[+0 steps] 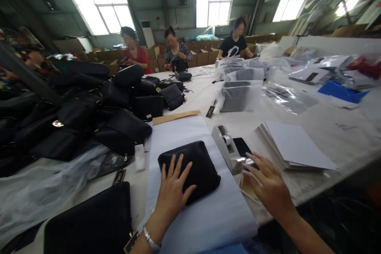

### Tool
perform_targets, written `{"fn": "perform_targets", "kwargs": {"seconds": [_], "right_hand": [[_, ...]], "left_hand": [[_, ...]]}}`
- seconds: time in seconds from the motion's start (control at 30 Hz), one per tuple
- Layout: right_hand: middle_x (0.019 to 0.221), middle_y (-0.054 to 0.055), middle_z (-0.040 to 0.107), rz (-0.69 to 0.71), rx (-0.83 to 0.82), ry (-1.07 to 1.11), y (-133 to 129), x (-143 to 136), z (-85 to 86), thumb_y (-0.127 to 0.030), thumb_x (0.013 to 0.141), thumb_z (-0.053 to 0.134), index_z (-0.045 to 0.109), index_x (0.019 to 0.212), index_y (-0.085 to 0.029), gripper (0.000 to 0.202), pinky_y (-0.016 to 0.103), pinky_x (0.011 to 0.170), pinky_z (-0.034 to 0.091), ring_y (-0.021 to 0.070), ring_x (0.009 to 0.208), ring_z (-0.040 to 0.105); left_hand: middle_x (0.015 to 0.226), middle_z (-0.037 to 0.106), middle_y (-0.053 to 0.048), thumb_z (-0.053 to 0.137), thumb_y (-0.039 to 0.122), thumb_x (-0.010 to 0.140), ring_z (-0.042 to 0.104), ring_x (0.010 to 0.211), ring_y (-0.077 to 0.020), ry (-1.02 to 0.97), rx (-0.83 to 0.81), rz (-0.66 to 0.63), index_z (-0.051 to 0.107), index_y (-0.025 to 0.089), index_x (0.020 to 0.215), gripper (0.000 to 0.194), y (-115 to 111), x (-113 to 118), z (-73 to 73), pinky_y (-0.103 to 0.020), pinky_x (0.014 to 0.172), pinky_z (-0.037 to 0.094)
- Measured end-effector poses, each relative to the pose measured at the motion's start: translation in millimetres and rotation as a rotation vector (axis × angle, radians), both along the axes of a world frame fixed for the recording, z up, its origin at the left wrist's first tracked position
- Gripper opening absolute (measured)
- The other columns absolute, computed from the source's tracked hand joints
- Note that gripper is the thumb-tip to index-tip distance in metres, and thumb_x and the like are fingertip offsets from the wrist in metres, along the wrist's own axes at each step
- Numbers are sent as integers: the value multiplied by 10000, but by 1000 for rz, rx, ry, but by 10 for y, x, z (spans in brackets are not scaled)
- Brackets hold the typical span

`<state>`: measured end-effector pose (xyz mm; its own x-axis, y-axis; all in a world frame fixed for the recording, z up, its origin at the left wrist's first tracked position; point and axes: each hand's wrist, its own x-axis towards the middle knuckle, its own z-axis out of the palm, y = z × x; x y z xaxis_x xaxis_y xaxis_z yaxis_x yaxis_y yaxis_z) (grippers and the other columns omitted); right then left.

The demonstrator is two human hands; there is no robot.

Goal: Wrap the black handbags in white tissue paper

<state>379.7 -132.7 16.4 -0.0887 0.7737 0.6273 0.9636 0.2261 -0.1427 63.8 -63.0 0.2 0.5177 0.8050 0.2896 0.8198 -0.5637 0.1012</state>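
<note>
A black bag (205, 166) lies flat on a stack of white paper sheets (175, 135). My left hand (175, 182) rests on the bag's left part with its fingers spread. To the right, my right hand (268, 182) is at the front end of a grey tape dispenser (224, 145), fingertips near its cutting edge. The fingers of that hand are partly bent, and whatever is between them is too small to make out. A dark flat object (241, 147) lies beside the dispenser, partly behind the fingers.
Black bags (119, 131) are heaped at the left, another black bag (89, 222) lies at the near left. Right of the dispenser is a stack of white boards (297, 145). Wrapped bags (238, 97) stand farther back. Several people are across the table.
</note>
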Motion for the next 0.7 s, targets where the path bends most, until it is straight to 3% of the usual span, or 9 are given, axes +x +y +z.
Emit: {"fn": "perform_targets", "kwargs": {"seconds": [0.1, 0.17, 0.27, 0.4, 0.53, 0.7], "right_hand": [[1294, 56, 648, 212, -39, 165, 566, -239, 378, -267, 951, 545, 685, 1163, -253, 255, 392, 1032, 491, 226, 1190, 603], [1213, 28, 696, 361, -198, 206, 1062, -425, 476, -288, 961, 530, 693, 1161, -277, 258, 338, 967, 530, 195, 1071, 668], [1156, 13, 725, 516, -470, 86, 1882, -693, 391, -332, 970, 504, 712, 1139, -281, 273, 292, 915, 544, 176, 999, 694], [1301, 106, 647, 418, -550, -85, 2759, -973, 43, -322, 923, 567, 694, 1182, -203, 312, 369, 1026, 470, 252, 1201, 601], [1453, 188, 490, 316, -530, -153, 3115, -1092, -319, -286, 896, 588, 648, 1237, -157, 370, 526, 1079, 370, 335, 1370, 423], [1364, 132, 595, 320, -449, -189, 3132, -1097, -530, -204, 935, 505, 719, 1063, -181, 250, 502, 1126, 284, 276, 1359, 444]], "left_hand": [[1627, 201, -88, 667, 331, 858, 156, 1488, -370, -5, -11, 12, 323, 314, 1506, 734, -18, -11, -10, -673, 1113, 280], [1630, 188, -86, 685, 308, 842, 144, 1491, -371, -12, -23, 19, 315, 317, 1508, 762, -24, -9, -10, -682, 1112, 274], [1634, 171, -75, 713, 284, 810, 133, 1492, -373, -28, -45, 28, 307, 328, 1508, 808, -31, -4, -8, -695, 1105, 279], [1636, 157, -73, 739, 276, 782, 153, 1487, -380, -57, -77, 31, 284, 346, 1514, 864, -28, -15, -10, -711, 1089, 303], [1631, 159, -90, 772, 318, 753, 172, 1476, -409, -84, -125, 10, 273, 351, 1519, 915, 4, -40, -43, -743, 1063, 317], [1628, 147, -91, 798, 346, 722, 191, 1464, -435, -103, -161, -10, 251, 372, 1523, 970, 56, -58, -107, -772, 1041, 318]]}}
